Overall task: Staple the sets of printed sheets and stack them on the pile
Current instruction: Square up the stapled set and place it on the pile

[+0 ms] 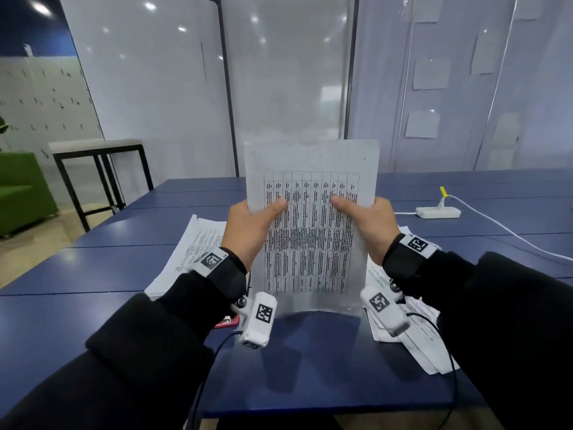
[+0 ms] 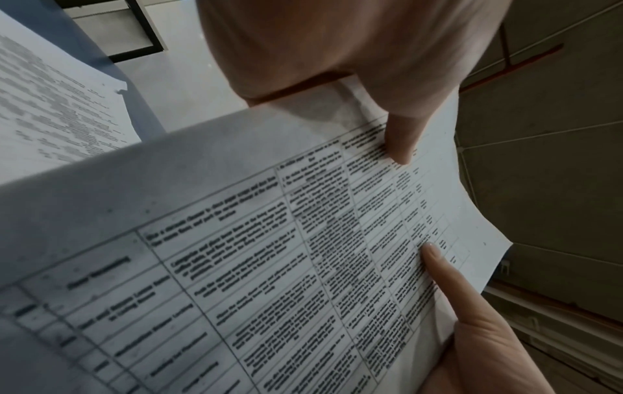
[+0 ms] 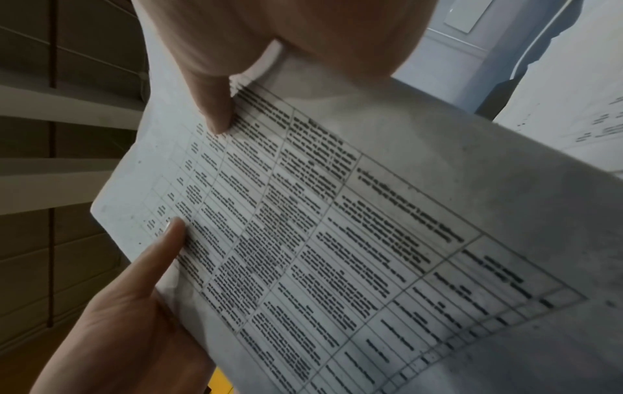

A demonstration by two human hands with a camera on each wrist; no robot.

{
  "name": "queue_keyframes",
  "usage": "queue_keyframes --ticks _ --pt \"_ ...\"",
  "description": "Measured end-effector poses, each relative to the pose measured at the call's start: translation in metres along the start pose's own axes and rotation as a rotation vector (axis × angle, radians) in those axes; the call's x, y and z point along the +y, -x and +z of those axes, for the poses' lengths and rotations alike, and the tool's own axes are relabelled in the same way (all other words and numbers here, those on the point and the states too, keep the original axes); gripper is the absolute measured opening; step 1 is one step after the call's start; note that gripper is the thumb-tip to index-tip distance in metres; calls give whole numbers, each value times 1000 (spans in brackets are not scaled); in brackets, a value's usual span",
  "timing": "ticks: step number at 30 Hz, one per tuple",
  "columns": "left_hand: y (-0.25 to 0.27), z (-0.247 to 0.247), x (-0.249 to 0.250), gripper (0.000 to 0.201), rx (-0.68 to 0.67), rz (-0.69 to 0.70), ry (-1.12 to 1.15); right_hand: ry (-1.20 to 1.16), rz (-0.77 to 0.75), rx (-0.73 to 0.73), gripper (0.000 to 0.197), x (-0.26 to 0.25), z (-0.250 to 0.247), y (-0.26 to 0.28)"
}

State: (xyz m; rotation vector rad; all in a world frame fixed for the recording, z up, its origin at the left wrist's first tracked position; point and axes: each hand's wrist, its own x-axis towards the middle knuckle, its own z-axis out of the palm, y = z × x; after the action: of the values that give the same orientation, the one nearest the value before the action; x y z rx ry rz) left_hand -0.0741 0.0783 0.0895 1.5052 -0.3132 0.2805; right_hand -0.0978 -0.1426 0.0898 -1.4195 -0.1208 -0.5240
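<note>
I hold a set of printed sheets (image 1: 310,243) upright over the blue table (image 1: 310,367), with a table of text facing me. My left hand (image 1: 257,217) grips its left edge, thumb across the front. My right hand (image 1: 362,218) grips the right edge the same way. The lower edge bows at the tabletop. The left wrist view has the sheets (image 2: 236,240) and both thumbs pressed on the print. They fill the right wrist view (image 3: 337,226) too. A pile of printed sheets (image 1: 192,249) lies flat at the left. A red object (image 1: 228,321) peeks out under my left wrist.
More loose printed sheets (image 1: 415,324) lie at the right, under my right forearm. A white power strip (image 1: 437,211) with a white cable sits further back on the right. A black-framed side table (image 1: 99,156) and a green seat (image 1: 21,193) stand beyond the left edge.
</note>
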Motion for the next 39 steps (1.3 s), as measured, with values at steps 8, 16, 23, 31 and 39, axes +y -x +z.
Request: queue_keyframes --ticks 8,16,23,31,39 --pt "12 -3 -14 8 0 -51 -17 65 35 -48 9 17 -3 9" --pt "20 -11 -15 9 -29 -29 -75 88 39 -31 17 19 1 9" --pt "27 -71 42 13 8 64 -204 -21 49 -193 23 2 46 9" --pt "51 -238 80 22 250 7 -552 389 231 -584 41 34 140 12" --pt "109 -305 70 14 272 -306 -560 1323 -181 -1220 58 102 211 77"
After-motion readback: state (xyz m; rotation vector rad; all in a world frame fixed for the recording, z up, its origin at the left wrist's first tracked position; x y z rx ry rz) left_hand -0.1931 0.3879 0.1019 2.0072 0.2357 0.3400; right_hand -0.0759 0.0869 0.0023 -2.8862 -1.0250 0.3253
